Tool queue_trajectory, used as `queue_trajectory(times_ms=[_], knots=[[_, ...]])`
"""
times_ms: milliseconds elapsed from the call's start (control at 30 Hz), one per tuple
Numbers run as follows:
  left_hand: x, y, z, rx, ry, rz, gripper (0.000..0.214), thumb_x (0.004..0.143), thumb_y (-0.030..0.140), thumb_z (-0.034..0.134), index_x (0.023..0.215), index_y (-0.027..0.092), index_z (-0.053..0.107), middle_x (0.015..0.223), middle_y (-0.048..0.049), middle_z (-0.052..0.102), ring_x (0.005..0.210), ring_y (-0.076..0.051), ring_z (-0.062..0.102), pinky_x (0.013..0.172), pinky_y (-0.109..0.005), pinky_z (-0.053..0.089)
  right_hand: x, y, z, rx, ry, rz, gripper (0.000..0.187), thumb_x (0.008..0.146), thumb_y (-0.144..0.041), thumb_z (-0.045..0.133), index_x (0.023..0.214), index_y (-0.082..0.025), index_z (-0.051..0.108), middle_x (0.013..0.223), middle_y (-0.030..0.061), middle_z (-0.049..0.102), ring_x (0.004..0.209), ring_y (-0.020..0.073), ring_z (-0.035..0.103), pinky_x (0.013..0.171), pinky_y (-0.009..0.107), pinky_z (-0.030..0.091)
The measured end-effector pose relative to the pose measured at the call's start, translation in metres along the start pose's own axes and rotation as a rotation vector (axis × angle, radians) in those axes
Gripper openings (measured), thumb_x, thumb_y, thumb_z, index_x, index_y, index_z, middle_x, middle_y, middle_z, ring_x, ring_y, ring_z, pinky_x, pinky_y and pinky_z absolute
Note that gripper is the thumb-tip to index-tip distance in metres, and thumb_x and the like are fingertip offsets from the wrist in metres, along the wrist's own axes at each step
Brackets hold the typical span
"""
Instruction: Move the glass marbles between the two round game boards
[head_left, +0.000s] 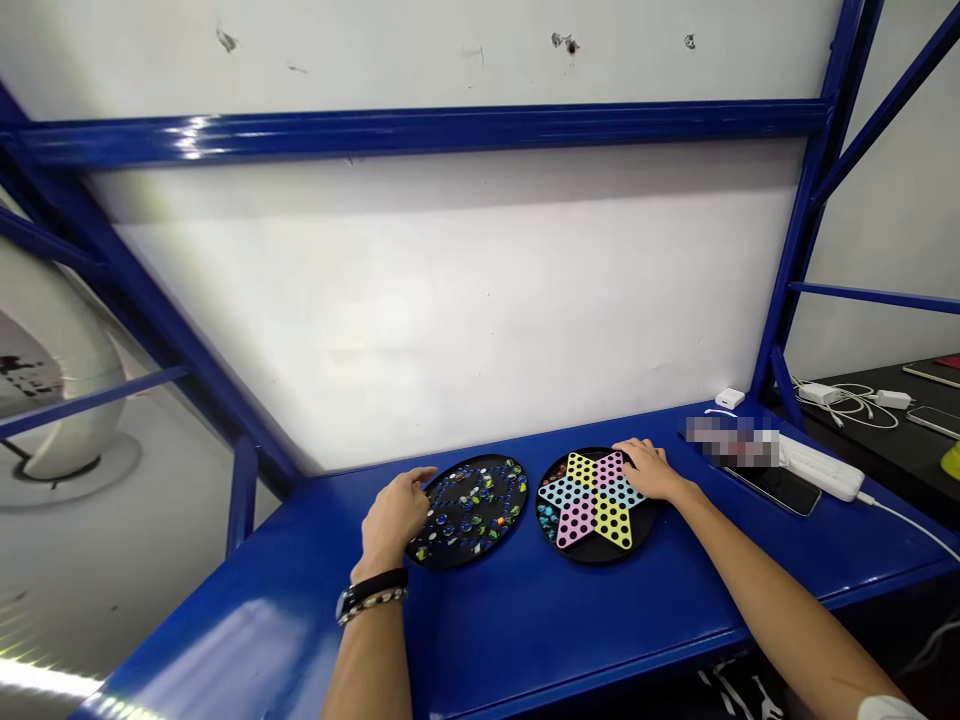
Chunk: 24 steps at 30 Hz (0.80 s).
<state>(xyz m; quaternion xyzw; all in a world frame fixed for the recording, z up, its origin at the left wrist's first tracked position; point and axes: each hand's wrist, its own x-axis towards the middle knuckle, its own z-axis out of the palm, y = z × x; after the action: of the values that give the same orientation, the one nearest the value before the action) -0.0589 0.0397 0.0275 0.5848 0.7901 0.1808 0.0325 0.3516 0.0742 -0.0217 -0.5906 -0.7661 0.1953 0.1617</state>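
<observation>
On the left lies a round black tray (469, 505) with loose glass marbles and small coloured pieces spread over it. My left hand (397, 512) is at its left edge, index finger and thumb apart, with nothing visible between them. To the right is a round Chinese checkers board (596, 500) with a star of yellow, pink and light blue points full of holes. Teal marbles (548, 520) and reddish brown marbles (555, 474) sit in its side compartments. My right hand (649, 470) reaches over the board's upper right rim, fingers curled down; the fingertips are partly hidden.
Both round pieces rest on a blue metal table (517, 640) against a white wall. At right lie a dark phone (780, 490), a white power strip (821, 468) with a cable and a white adapter (729, 398). Blue frame posts (799, 250) rise at both sides.
</observation>
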Motion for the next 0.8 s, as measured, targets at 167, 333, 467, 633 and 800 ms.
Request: queue_trajectory(times_ms=[167, 333, 467, 633, 800], knots=[[0.003, 0.011, 0.020, 0.090, -0.101, 0.180, 0.052, 0.090, 0.019, 0.035, 0.133, 0.030, 0.061, 0.142, -0.0043, 0.059, 0.125, -0.033, 0.055, 0.095, -0.045, 0.050, -0.001, -0.001, -0.001, -0.011, -0.009, 0.003, 0.052, 0.093, -0.022, 0.034, 0.143, -0.027, 0.047, 0.145, 0.0063, 0.049, 0.132, 0.0277, 0.039, 0.107, 0.045, 0.030], [0.003, 0.014, 0.029, 0.109, -0.106, 0.166, 0.046, 0.090, 0.022, 0.039, 0.124, 0.033, 0.068, 0.139, -0.0044, 0.061, 0.123, -0.034, 0.056, 0.094, -0.049, 0.050, -0.001, -0.002, -0.002, 0.020, -0.006, 0.003, 0.052, 0.092, -0.021, 0.034, 0.143, -0.026, 0.048, 0.145, 0.0061, 0.049, 0.133, 0.0275, 0.038, 0.108, 0.046, 0.028], [0.003, 0.015, 0.031, 0.124, -0.122, 0.183, 0.047, 0.092, 0.023, 0.035, 0.126, 0.035, 0.066, 0.141, -0.0029, 0.059, 0.125, -0.036, 0.053, 0.096, -0.056, 0.047, -0.002, -0.003, -0.003, 0.032, -0.017, 0.006, 0.053, 0.092, -0.021, 0.034, 0.143, -0.025, 0.048, 0.145, 0.0070, 0.049, 0.133, 0.0279, 0.037, 0.108, 0.046, 0.027], [0.004, 0.016, 0.030, 0.111, -0.123, 0.186, 0.044, 0.093, 0.023, 0.036, 0.123, 0.033, 0.067, 0.140, -0.0050, 0.059, 0.124, -0.036, 0.053, 0.097, -0.054, 0.046, -0.003, -0.004, -0.004, 0.027, -0.019, 0.004, 0.053, 0.092, -0.021, 0.034, 0.143, -0.025, 0.047, 0.146, 0.0075, 0.049, 0.133, 0.0281, 0.037, 0.108, 0.046, 0.028], [0.010, 0.022, 0.035, 0.135, -0.079, 0.237, 0.049, 0.093, 0.019, 0.034, 0.133, 0.032, 0.060, 0.143, -0.0053, 0.056, 0.125, -0.033, 0.051, 0.096, -0.051, 0.047, -0.003, -0.005, -0.004, 0.024, -0.019, 0.009, 0.053, 0.092, -0.021, 0.034, 0.144, -0.024, 0.047, 0.146, 0.0075, 0.048, 0.133, 0.0279, 0.037, 0.109, 0.046, 0.028]])
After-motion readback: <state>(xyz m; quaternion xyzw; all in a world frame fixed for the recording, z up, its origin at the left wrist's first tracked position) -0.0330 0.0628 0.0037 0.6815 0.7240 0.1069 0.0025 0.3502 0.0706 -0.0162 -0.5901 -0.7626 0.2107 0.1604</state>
